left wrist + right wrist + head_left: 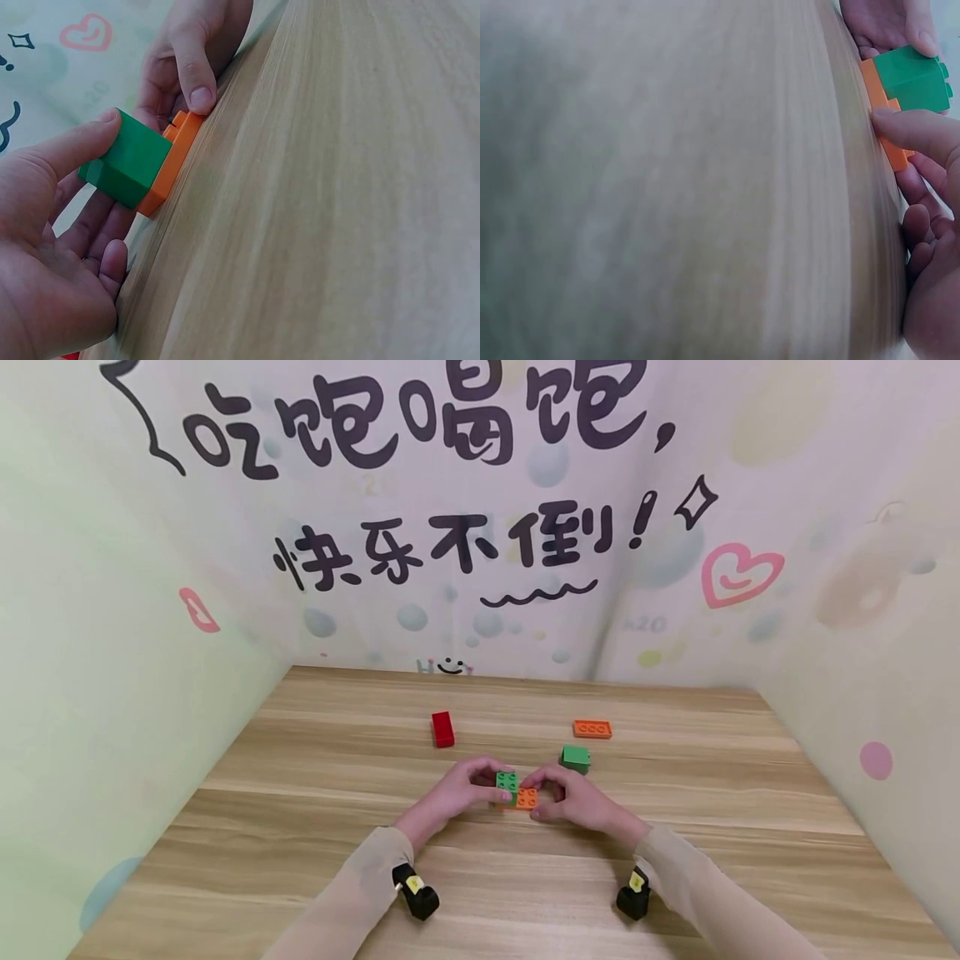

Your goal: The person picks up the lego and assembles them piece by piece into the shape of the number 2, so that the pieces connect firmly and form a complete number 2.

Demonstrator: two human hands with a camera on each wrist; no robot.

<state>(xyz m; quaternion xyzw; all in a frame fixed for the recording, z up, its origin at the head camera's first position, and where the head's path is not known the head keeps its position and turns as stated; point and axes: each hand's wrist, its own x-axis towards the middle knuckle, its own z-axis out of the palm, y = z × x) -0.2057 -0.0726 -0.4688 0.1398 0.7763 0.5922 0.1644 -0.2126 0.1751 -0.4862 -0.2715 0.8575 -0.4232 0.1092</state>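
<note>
My left hand (pixel 467 789) pinches a green toy building brick (pixel 507 782) between thumb and fingers, its studs facing up. The green brick sits on the left end of a flat orange brick (pixel 528 798), whose bare studs show on the right. In the left wrist view, the green block (pixel 135 159) stands tall against the thin orange plate (pixel 171 171). My right hand (pixel 577 797) holds the orange brick's right end, with the thumb along its near side, as the right wrist view shows. The orange brick lies low at the wooden tabletop.
Behind the hands, a red brick (pixel 442 729) lies on the wooden table (pixel 337 760) at the left. Another green brick (pixel 576 758) rests just beyond my right hand, with a flat orange brick (pixel 592 729) behind it. Printed cloth walls (pixel 525 635) enclose the back and sides.
</note>
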